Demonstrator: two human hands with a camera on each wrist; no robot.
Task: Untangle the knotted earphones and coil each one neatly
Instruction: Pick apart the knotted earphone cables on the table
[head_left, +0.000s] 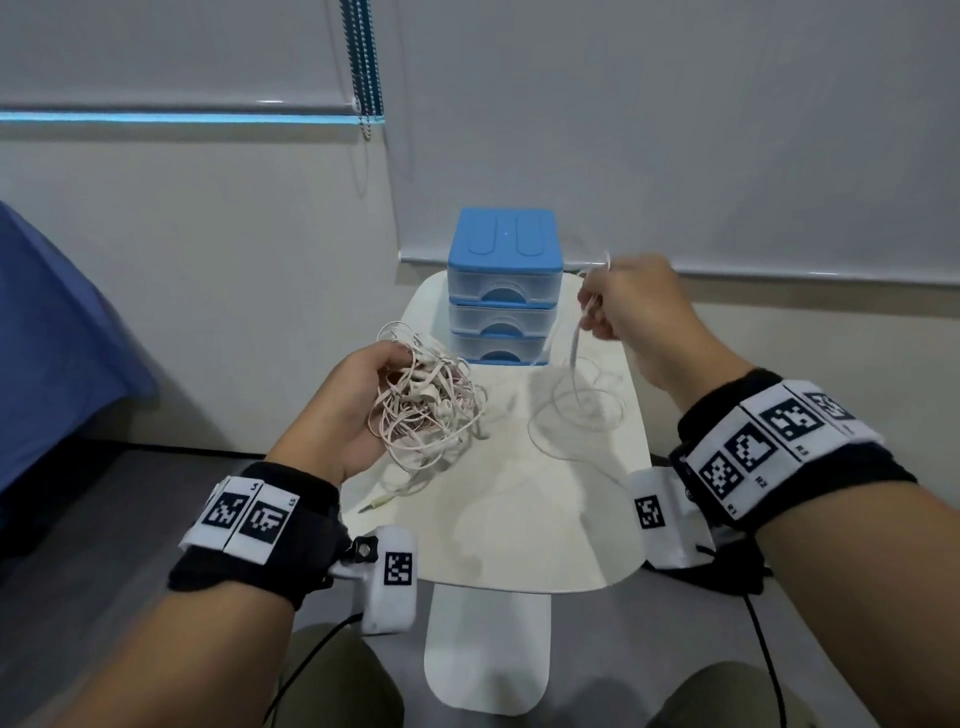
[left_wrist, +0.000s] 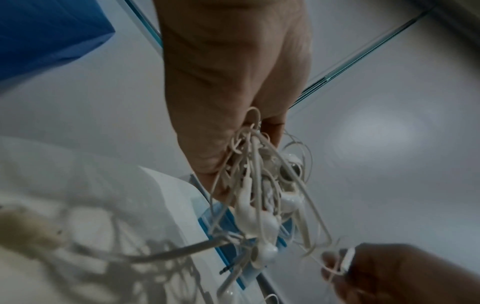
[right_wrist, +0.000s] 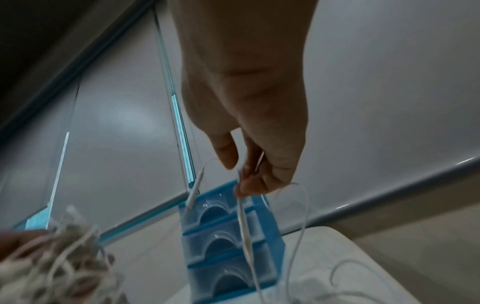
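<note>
Left hand (head_left: 340, 410) has its grip wrapped around a knotted bundle of earphones (head_left: 428, 405), held up just in front of the blue drawer box (head_left: 504, 286) on the white worktop (head_left: 519, 519). Right hand (head_left: 634, 296), raised beside the box, pinches one thin cable (head_left: 574, 358) that trails down into loose loops on the worktop. Wristband tags are too small to read.

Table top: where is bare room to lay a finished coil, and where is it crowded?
The near end of the white table is bare, past the jack plug. The far end holds the drawer unit; the tangle and loose cord loops fill the middle.
</note>
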